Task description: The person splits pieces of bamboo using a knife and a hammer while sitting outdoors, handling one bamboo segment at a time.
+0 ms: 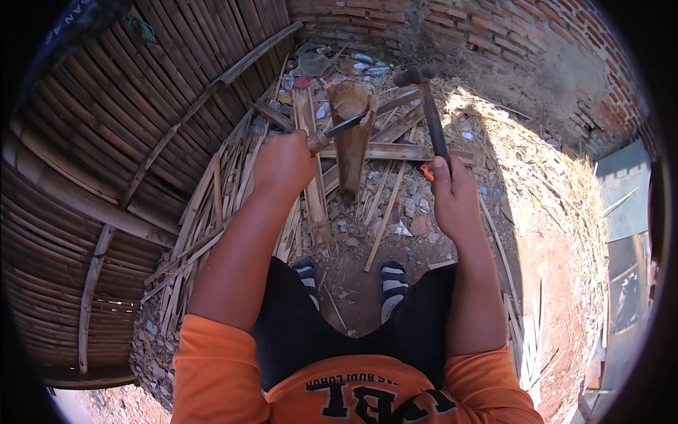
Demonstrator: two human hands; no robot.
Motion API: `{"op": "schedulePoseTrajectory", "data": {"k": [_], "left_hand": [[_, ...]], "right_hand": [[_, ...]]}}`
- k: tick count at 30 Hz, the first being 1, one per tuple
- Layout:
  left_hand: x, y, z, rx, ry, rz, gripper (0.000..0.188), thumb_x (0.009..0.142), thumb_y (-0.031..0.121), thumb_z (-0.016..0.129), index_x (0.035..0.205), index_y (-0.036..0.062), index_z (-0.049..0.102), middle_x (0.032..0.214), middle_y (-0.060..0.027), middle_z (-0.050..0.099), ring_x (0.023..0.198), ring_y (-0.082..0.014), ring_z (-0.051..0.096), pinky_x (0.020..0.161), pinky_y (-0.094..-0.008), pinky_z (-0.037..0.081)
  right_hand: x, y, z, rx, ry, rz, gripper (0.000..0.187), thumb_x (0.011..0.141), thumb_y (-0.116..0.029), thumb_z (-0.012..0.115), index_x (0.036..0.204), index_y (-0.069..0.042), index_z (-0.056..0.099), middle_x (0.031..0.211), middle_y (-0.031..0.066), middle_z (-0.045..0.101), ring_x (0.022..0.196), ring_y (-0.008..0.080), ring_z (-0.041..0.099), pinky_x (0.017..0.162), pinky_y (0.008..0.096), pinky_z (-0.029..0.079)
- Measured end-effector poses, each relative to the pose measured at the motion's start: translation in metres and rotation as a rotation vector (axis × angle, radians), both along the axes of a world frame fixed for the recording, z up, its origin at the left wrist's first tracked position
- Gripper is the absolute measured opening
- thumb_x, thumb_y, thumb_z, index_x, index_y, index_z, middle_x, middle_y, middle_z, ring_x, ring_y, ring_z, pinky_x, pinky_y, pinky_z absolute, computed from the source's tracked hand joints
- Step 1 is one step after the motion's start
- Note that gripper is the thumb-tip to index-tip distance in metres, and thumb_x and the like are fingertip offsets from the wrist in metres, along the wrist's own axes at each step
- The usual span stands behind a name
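Observation:
My left hand (284, 162) is closed round the wooden handle of a machete (346, 125). Its blade runs to the right through the top end of a thick bamboo piece (351, 159), and part of the blade is hidden there. The bamboo stands upright in front of me, its far side against crossed wooden pieces. To the right, my right hand (455, 191) grips a hammer (433, 124) by its dark handle, thumb along the shaft. The hammer's head is up, above and to the right of the blade, apart from it. A bit of orange shows beside that hand.
Bamboo strips (205, 226) lie heaped at the left, beside a slatted bamboo wall (162, 92). Crossed wooden slats (395, 150) lie behind the bamboo. A brick wall (494, 42) closes the back. Rubble and litter cover the ground around my feet (393, 283).

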State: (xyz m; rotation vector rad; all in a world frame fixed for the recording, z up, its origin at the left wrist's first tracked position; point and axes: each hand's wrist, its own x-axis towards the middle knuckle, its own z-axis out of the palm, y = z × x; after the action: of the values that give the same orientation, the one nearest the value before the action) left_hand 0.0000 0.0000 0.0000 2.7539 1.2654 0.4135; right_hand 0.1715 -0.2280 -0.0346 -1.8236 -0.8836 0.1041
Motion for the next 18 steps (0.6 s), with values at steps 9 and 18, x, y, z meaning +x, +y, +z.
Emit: {"op": "schedulePoseTrajectory", "data": {"k": [9, 18], "left_hand": [[-0.001, 0.002, 0.006, 0.029, 0.000, -0.003, 0.019, 0.083, 0.013, 0.070, 0.100, 0.0048, 0.073, 0.094, -0.0213, 0.074, 0.092, -0.0401, 0.073, 0.080, -0.0502, 0.059], [-0.002, 0.000, 0.004, 0.004, 0.015, 0.002, 0.019, 0.085, 0.013, 0.069, 0.102, 0.0062, 0.074, 0.097, -0.0199, 0.074, 0.093, -0.0387, 0.073, 0.081, -0.0489, 0.059]], "right_hand": [[-0.011, 0.004, 0.012, 0.069, 0.035, 0.028, 0.045, 0.108, -0.043, 0.052, 0.096, 0.000, 0.060, 0.064, 0.0080, 0.053, 0.060, 0.0168, 0.053, 0.059, 0.0364, 0.043], [-0.019, -0.005, 0.020, 0.197, 0.038, 0.015, 0.045, 0.109, -0.043, 0.048, 0.099, -0.002, 0.062, 0.066, 0.0018, 0.052, 0.060, 0.0096, 0.048, 0.056, 0.0300, 0.039]]}}
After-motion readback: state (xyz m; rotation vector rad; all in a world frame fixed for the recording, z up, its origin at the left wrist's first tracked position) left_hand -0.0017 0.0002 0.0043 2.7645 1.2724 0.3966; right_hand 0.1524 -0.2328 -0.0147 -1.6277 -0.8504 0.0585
